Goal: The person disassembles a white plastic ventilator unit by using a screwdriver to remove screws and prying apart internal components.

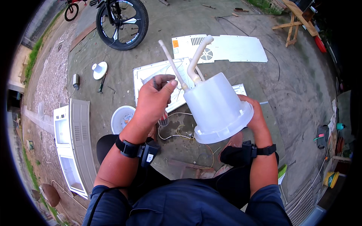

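Observation:
My right hand [256,115] grips the flanged rim of a translucent white plastic tub [215,103], tilted with its wide rim toward me. From its narrow end a thin straight hose [171,62] and a thicker bent hose [194,64] stick out. My left hand [154,98] is closed beside the thin hose, its thumb and index finger close to the hose's base. A screwdriver with a red and clear handle [163,119] appears to be tucked in that hand. My palm hides its middle. Whether the fingertips touch the hose I cannot tell.
White metal panels [237,49] lie ahead on the floor. A white bowl of small parts [123,116] and loose wires [181,133] are close to me. A beige appliance casing [81,143] stands left. Beyond are a bicycle wheel [122,24] and a wooden stand [292,28].

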Demonstrator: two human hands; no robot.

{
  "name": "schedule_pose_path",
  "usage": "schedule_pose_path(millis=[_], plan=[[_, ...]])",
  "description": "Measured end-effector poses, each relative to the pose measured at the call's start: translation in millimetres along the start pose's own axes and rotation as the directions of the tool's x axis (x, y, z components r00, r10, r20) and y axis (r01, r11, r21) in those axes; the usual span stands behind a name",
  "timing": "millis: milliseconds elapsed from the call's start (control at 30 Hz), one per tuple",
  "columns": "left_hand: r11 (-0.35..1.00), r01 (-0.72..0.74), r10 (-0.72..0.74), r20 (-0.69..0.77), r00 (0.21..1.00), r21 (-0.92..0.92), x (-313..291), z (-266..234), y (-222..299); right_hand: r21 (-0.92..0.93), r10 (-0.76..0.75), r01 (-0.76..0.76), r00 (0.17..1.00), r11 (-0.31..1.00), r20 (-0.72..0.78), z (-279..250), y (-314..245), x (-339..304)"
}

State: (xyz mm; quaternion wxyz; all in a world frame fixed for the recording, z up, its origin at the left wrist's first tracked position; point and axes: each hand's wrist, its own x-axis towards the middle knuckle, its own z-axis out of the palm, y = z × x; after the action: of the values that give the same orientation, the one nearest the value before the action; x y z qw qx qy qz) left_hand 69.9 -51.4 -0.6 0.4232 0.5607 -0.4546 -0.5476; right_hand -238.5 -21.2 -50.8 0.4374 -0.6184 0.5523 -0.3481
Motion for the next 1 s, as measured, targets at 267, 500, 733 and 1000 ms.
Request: schedule_pose_path(millis=[267,500,733,1000], plan=[[0.947,0.139,-0.023,0.371,0.928,-0.289,-10,-15,23,-0.011,0.037,-0.035,0.979,0.999,0.199,-8,-10,-4],[0.923,0.241,-0.087,0.447,0.89,-0.299,-11,-17,23,-0.017,0.062,-0.06,0.959,0.998,0.278,-9,-9,-5],[0.933,0.242,-0.093,0.471,0.877,-0.266,-15,-13,28,-0.033,0.073,-0.066,0.95,0.997,0.305,-8,-8,-4],[0.921,0.275,-0.102,0.508,0.855,-0.277,-19,-14,23,-0.017,0.106,-0.107,0.939,0.994,0.326,-11,-11,-6]])
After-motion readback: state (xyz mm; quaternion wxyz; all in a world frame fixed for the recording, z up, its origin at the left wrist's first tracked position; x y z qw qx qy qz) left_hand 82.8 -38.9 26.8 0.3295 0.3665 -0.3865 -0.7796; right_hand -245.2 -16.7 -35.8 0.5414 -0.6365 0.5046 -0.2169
